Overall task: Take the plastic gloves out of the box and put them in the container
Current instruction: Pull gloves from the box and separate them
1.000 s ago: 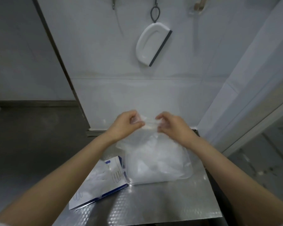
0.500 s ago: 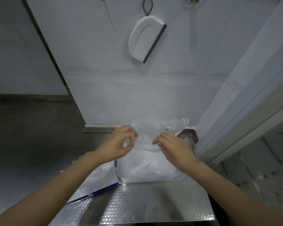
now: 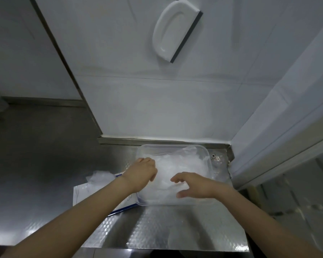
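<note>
A clear plastic container (image 3: 209, 161) stands on the steel counter against the wall, filled with a heap of thin translucent plastic gloves (image 3: 177, 164). My left hand (image 3: 141, 172) rests curled over the container's left rim, its fingertips down on the glove heap. My right hand (image 3: 196, 184) hovers over the container's front right part, fingers spread, holding nothing. The white and blue glove box (image 3: 86, 192) lies flat to the left of the container, partly under my left forearm. A few gloves (image 3: 100, 177) stick out of the box's far end.
The patterned steel counter (image 3: 166, 226) ends close in front of me and drops off to a dark floor at left. A white squeegee (image 3: 175, 32) hangs on the tiled wall above. A white door frame (image 3: 287, 108) rises at right.
Both hands came down from chest height, where they pinched a glove between them, to the container. The glove now lies in the heap and my right hand has let go.
</note>
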A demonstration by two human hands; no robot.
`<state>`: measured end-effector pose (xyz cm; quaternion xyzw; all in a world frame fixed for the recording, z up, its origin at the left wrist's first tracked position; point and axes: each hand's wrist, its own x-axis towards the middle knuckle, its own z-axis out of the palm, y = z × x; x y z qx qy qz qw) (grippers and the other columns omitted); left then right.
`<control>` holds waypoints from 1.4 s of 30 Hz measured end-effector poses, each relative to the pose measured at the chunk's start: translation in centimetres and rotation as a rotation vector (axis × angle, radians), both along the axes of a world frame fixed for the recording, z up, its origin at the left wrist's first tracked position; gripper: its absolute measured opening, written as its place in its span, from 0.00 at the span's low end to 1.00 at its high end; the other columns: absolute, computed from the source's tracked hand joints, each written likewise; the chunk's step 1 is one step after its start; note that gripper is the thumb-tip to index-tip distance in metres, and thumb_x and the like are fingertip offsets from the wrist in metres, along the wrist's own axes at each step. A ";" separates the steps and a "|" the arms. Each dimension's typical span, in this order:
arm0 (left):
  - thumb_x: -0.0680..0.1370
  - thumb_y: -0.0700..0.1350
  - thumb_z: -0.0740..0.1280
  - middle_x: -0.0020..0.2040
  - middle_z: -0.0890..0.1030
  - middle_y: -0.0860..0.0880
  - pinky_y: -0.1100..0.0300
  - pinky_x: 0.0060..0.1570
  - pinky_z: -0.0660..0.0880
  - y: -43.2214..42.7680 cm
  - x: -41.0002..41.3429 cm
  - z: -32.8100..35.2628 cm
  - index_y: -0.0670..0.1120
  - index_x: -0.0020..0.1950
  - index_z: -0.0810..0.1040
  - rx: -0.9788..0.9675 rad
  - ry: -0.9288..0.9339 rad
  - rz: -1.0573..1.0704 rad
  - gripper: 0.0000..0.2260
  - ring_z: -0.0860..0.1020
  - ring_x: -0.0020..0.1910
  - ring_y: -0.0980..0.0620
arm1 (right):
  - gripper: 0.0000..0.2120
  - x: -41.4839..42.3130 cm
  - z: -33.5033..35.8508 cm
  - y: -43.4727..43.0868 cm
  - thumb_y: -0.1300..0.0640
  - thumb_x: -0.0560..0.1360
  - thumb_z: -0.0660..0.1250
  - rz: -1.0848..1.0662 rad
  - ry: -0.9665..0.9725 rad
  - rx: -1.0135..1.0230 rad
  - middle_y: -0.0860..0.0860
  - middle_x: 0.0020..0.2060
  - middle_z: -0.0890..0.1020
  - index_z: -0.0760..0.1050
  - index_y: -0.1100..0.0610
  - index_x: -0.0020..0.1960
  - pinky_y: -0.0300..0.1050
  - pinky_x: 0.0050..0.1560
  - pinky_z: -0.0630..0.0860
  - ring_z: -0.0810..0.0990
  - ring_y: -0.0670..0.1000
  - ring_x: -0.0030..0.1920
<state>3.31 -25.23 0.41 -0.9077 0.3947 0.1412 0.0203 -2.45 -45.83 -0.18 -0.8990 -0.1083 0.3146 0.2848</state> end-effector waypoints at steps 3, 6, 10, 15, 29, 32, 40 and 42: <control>0.75 0.30 0.58 0.58 0.73 0.49 0.64 0.47 0.60 -0.9 0.0 0.8 0.46 0.55 0.74 -0.196 -0.067 0.182 0.15 0.70 0.56 0.50 | 0.09 0.6 1.2 0.0 0.56 0.76 0.68 -0.338 -0.218 0.247 0.46 0.49 0.80 0.76 0.52 0.56 0.37 0.53 0.72 0.78 0.44 0.50; 0.78 0.37 0.58 0.60 0.73 0.48 0.63 0.47 0.62 -2.2 -0.7 -0.1 0.46 0.60 0.72 -0.270 -0.041 0.250 0.12 0.71 0.56 0.49 | 0.08 0.7 0.3 0.6 0.58 0.77 0.65 -0.336 -0.511 0.107 0.46 0.51 0.79 0.76 0.52 0.56 0.39 0.55 0.73 0.76 0.44 0.52; 0.78 0.50 0.62 0.67 0.66 0.46 0.54 0.63 0.63 -3.7 -1.4 -3.0 0.47 0.68 0.64 -0.052 0.082 0.225 0.20 0.65 0.65 0.46 | 0.20 1.4 -2.6 1.3 0.53 0.77 0.65 0.049 -0.424 -0.243 0.49 0.65 0.70 0.68 0.51 0.68 0.42 0.61 0.66 0.68 0.49 0.64; 0.74 0.55 0.68 0.72 0.60 0.43 0.48 0.66 0.61 -3.7 -0.9 -5.8 0.47 0.72 0.58 0.219 0.105 0.198 0.32 0.60 0.69 0.41 | 0.27 2.7 -4.9 0.5 0.54 0.74 0.69 0.102 -0.291 -0.428 0.51 0.69 0.63 0.64 0.51 0.70 0.46 0.63 0.64 0.63 0.52 0.69; 0.71 0.46 0.73 0.77 0.46 0.43 0.47 0.70 0.60 -3.7 -0.3 -7.9 0.50 0.76 0.49 0.334 0.188 0.173 0.42 0.49 0.75 0.38 | 0.33 3.1 -6.2 -0.5 0.52 0.74 0.69 0.073 -0.160 -0.502 0.49 0.73 0.61 0.59 0.51 0.74 0.48 0.69 0.63 0.58 0.51 0.73; 0.73 0.44 0.71 0.77 0.47 0.42 0.48 0.69 0.62 -3.7 -0.3 -7.5 0.49 0.77 0.49 0.356 0.192 0.160 0.40 0.51 0.75 0.37 | 0.32 3.3 -5.9 -0.4 0.53 0.75 0.68 0.093 -0.138 -0.511 0.50 0.73 0.61 0.59 0.52 0.75 0.48 0.69 0.63 0.58 0.52 0.73; 0.80 0.42 0.58 0.66 0.71 0.47 0.55 0.62 0.63 -1.3 -0.9 -1.3 0.47 0.70 0.65 -0.088 -0.010 0.169 0.18 0.71 0.63 0.46 | 0.15 2.5 -1.7 2.0 0.54 0.81 0.57 -0.042 -0.317 -0.406 0.51 0.60 0.78 0.71 0.53 0.66 0.47 0.58 0.73 0.77 0.52 0.58; 0.77 0.38 0.60 0.64 0.72 0.48 0.57 0.61 0.63 0.8 -1.3 0.1 0.47 0.68 0.68 -0.320 -0.070 0.233 0.19 0.71 0.62 0.47 | 0.14 1.8 -0.3 4.0 0.55 0.81 0.56 -0.127 -0.457 -0.275 0.50 0.59 0.79 0.73 0.52 0.64 0.45 0.55 0.74 0.78 0.50 0.57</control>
